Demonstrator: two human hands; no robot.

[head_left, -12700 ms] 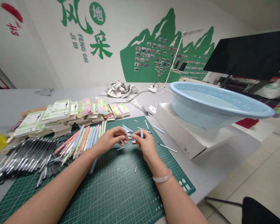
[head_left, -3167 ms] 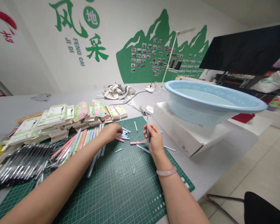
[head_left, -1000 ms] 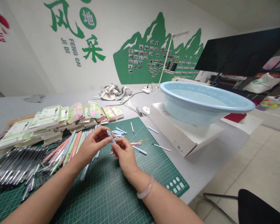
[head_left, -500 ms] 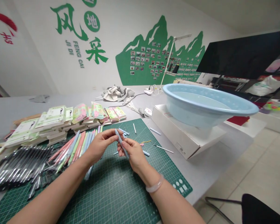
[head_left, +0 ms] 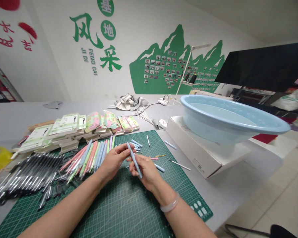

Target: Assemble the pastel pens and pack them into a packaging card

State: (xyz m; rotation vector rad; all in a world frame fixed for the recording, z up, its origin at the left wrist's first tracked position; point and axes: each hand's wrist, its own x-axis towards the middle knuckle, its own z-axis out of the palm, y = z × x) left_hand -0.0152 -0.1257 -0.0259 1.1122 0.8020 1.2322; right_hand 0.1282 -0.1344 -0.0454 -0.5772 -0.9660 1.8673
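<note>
A light blue pen (head_left: 134, 160) is held slantwise above the green cutting mat (head_left: 109, 205), between my two hands. My left hand (head_left: 116, 158) pinches its upper end with thumb and fingers. Lower down the barrel, my right hand (head_left: 146, 170) is closed around it, a pale bracelet on that wrist. Blue pen parts (head_left: 136, 143) and a pink piece (head_left: 154, 159) lie on the mat just beyond the hands. To the left, a row of pastel pens (head_left: 94, 157) rests beside a pile of black-and-clear pens (head_left: 32, 175).
Stacked small boxes (head_left: 67, 127) stand behind the pens. A blue basin (head_left: 228, 115) sits on a white carton (head_left: 203, 148) at the right. White refills (head_left: 181, 164) lie near the mat's edge. Yellow tape (head_left: 0, 159) is at far left, crumpled cloth (head_left: 129, 102) at the back.
The pen has turned so more of its length shows, its lower end now over my right fingers. The whole view has shifted slightly, with the scene appearing farther right and lower.
</note>
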